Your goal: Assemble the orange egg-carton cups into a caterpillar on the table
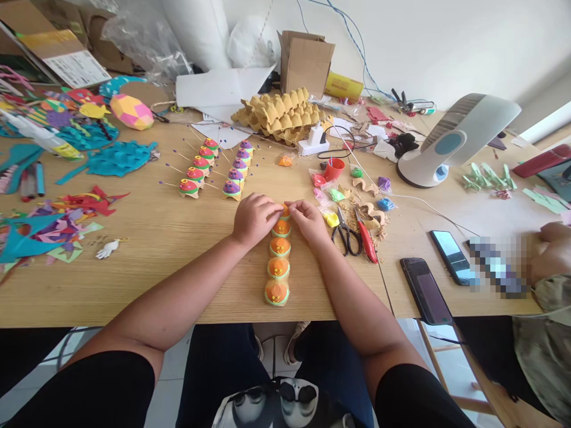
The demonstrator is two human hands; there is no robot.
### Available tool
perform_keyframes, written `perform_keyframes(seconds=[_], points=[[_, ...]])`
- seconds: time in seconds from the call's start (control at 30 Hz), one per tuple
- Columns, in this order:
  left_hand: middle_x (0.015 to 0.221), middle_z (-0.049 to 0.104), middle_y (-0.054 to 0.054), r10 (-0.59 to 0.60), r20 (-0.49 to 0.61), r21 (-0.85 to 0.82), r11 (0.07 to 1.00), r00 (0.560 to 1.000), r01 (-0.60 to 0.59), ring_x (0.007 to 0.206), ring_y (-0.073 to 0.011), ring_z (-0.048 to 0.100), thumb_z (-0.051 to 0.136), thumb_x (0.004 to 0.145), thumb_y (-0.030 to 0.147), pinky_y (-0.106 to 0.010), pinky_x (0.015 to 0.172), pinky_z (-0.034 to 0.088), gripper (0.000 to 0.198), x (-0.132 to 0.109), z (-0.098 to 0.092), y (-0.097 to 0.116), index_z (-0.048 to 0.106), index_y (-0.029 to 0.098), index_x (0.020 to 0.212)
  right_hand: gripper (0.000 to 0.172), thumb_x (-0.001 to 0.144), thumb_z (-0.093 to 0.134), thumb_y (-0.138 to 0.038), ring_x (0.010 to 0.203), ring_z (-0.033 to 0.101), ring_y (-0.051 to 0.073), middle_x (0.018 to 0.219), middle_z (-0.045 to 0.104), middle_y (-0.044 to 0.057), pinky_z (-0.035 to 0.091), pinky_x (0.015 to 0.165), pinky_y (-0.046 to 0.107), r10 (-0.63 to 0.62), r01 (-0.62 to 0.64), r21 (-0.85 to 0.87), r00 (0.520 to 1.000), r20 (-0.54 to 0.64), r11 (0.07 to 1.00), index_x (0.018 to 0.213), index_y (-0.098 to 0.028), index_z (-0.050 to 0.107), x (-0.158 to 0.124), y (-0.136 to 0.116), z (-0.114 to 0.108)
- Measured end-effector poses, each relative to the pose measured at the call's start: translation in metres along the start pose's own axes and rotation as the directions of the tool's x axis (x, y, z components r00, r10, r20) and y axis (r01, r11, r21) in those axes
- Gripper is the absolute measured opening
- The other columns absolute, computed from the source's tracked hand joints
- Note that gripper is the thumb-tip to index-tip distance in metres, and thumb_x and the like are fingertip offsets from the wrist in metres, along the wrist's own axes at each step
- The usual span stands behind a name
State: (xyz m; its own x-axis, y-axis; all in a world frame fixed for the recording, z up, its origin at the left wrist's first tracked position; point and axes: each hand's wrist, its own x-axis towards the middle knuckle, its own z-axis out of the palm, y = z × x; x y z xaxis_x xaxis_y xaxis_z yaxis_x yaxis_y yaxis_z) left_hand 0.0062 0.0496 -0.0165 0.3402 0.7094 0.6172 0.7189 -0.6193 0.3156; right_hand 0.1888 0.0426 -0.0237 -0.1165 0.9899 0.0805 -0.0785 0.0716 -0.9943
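A strip of egg-carton cups (279,268) lies lengthwise in front of me, each domed top covered in orange clay with a small yellow face and a pale green rim. At its far end, my left hand (257,220) has its fingers closed against the left side of the last cup. From the right, my right hand (307,221) pinches the same cup with thumb and forefinger. My fingertips partly cover that cup, so any small piece between them is hidden. Beyond my left hand stand a red-topped strip (196,172) and a purple-topped strip (236,172), both with thin dark-tipped sticks poking out.
Black scissors (346,233) and a red-handled tool (366,238) lie right of my right hand, near bagged coloured clay (331,219). Egg trays (281,116) are stacked behind. A fan (450,142), phones (426,290) and another person's hand (553,249) are at right; paper scraps (49,229) at left.
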Motion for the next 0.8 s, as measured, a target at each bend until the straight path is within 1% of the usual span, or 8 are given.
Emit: perform_keyframes(seconds=[0.1,0.17,0.27,0.33,0.47,0.53,0.67,0.8], points=[[0.091,0.073,-0.006,-0.049,-0.022,-0.086,0.995,0.999,0.047,0.091,-0.0238,0.062,0.064,0.092,0.032,-0.038,0.085,0.046,0.015,0.000,0.002,-0.001,0.077,0.024,0.095,0.027,0.081,0.070,-0.047,0.103,0.067,0.021,0.113,0.073,0.008,0.053,0.090,0.034,0.001,-0.001,0.002,1.000,0.005,1.000,0.084,-0.022,0.061,0.000,0.000,0.000],[0.092,0.074,-0.005,-0.121,-0.036,-0.208,0.972,0.992,0.111,0.092,-0.0223,0.064,0.067,0.089,0.029,-0.037,0.086,0.047,0.012,0.000,0.004,0.000,0.075,0.023,0.096,0.027,0.081,0.070,-0.047,0.103,0.068,0.021,0.114,0.073,0.008,0.052,0.090,0.034,0.005,-0.005,-0.001,1.000,0.004,1.000,0.083,-0.022,0.061,0.000,0.000,0.000],[0.093,0.074,-0.004,-0.235,-0.040,-0.390,0.899,0.971,0.201,0.088,-0.0193,0.065,0.068,0.085,0.026,-0.033,0.079,0.050,0.012,0.000,0.006,0.000,0.074,0.022,0.095,0.026,0.081,0.069,-0.046,0.104,0.067,0.021,0.114,0.073,0.007,0.051,0.092,0.035,0.001,-0.001,-0.026,1.000,-0.011,1.000,0.084,-0.022,0.061,0.000,-0.002,0.000],[0.092,0.073,-0.003,-0.281,-0.036,-0.446,0.863,0.959,0.236,0.086,-0.0179,0.065,0.068,0.085,0.027,-0.030,0.076,0.049,0.011,0.000,0.006,0.001,0.074,0.021,0.093,0.024,0.082,0.068,-0.045,0.103,0.067,0.021,0.114,0.073,0.007,0.050,0.093,0.035,-0.013,0.012,-0.050,0.999,-0.031,0.999,0.083,-0.022,0.061,0.000,-0.004,-0.001],[0.092,0.072,-0.003,-0.335,-0.036,-0.486,0.829,0.942,0.276,0.085,-0.0163,0.065,0.065,0.087,0.027,-0.029,0.077,0.049,0.013,-0.001,0.006,0.000,0.074,0.020,0.093,0.019,0.085,0.065,-0.041,0.096,0.065,0.019,0.102,0.074,0.005,0.048,0.092,0.034,-0.089,0.082,-0.070,0.991,-0.095,0.994,0.084,-0.022,0.061,0.000,-0.007,-0.003],[0.093,0.073,-0.003,-0.363,-0.033,-0.498,0.814,0.931,0.300,0.084,-0.0160,0.065,0.065,0.088,0.027,-0.029,0.077,0.050,0.013,-0.002,0.006,0.000,0.074,0.020,0.094,0.018,0.086,0.064,-0.040,0.091,0.064,0.018,0.094,0.073,0.004,0.048,0.090,0.033,-0.117,0.111,-0.065,0.988,-0.103,0.992,0.085,-0.023,0.060,-0.001,-0.009,-0.003],[0.093,0.073,-0.004,-0.377,-0.023,-0.500,0.806,0.926,0.316,0.084,-0.0163,0.065,0.064,0.087,0.027,-0.029,0.076,0.050,0.014,-0.002,0.007,0.001,0.074,0.020,0.093,0.019,0.086,0.063,-0.041,0.085,0.064,0.018,0.087,0.072,0.003,0.049,0.084,0.032,-0.107,0.105,-0.046,0.994,-0.037,0.993,0.086,-0.023,0.058,-0.004,-0.012,-0.001],[0.093,0.074,-0.004,-0.380,-0.023,-0.493,0.809,0.925,0.320,0.084,-0.0163,0.065,0.064,0.087,0.028,-0.029,0.075,0.050,0.014,-0.002,0.007,0.001,0.074,0.020,0.093,0.019,0.085,0.063,-0.041,0.085,0.065,0.018,0.085,0.072,0.002,0.048,0.079,0.031,-0.069,0.069,-0.047,0.998,0.012,0.996,0.086,-0.023,0.059,-0.006,-0.013,0.001]])
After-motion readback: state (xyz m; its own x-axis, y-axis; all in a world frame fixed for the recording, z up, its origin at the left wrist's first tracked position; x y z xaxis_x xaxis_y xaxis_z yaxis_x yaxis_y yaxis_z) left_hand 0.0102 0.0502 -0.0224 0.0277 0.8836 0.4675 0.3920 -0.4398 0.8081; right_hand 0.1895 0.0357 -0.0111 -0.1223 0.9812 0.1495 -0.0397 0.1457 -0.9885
